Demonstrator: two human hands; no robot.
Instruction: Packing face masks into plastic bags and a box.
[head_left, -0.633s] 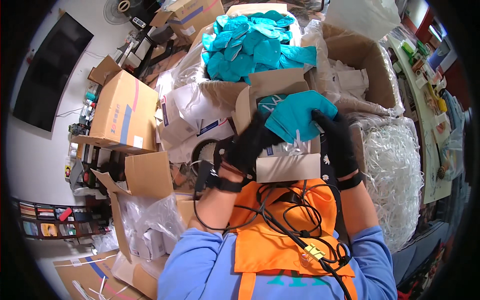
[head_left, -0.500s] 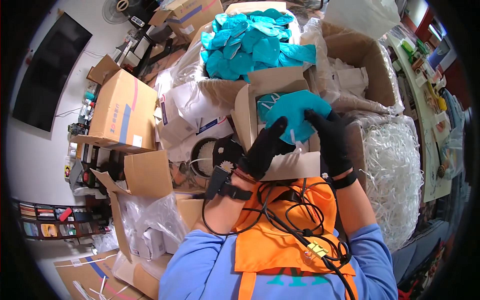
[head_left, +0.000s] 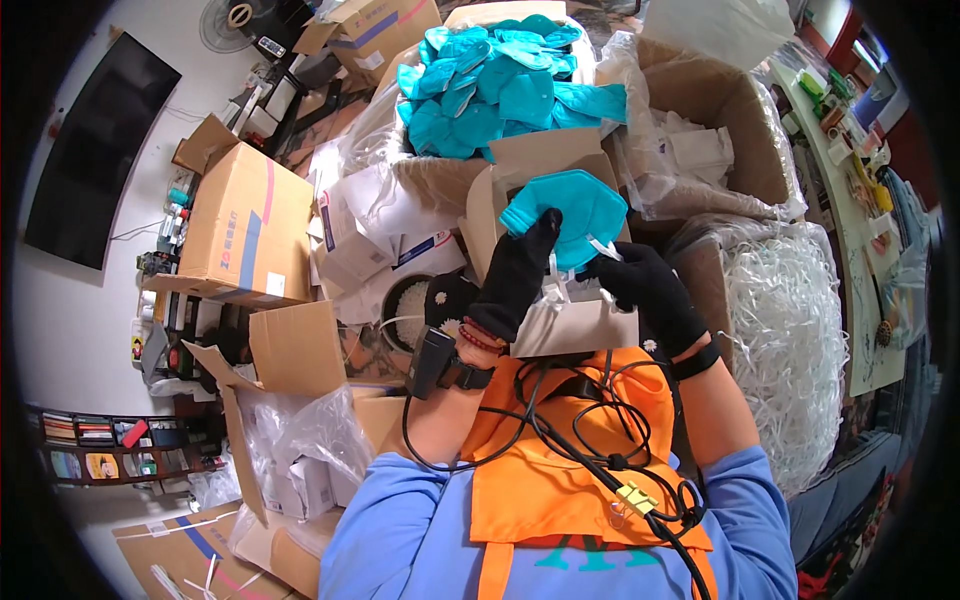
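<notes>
A teal face mask [head_left: 582,212] is held up over an open small cardboard box [head_left: 572,333] in front of me. My left hand [head_left: 512,278], in a black glove, pinches the mask's left part with the thumb on top. At the mask's lower right edge, my gloved right hand [head_left: 650,290] has its fingers closed on a white ear-loop strap [head_left: 603,248]. More white strap hangs below the mask between my hands. What lies in the box is mostly hidden by the mask and hands.
Beyond stands a lined carton heaped with teal masks [head_left: 500,90]. To the right are a carton of tangled white straps [head_left: 785,350] and a plastic-lined carton [head_left: 755,130] with white packets. A bowl of white grains [head_left: 408,315] and closed and open cartons [head_left: 245,225] stand left.
The mask has turned and come up slightly to the left, showing more of its face. My right hand has slid down from its upper edge to the strap at the lower right.
</notes>
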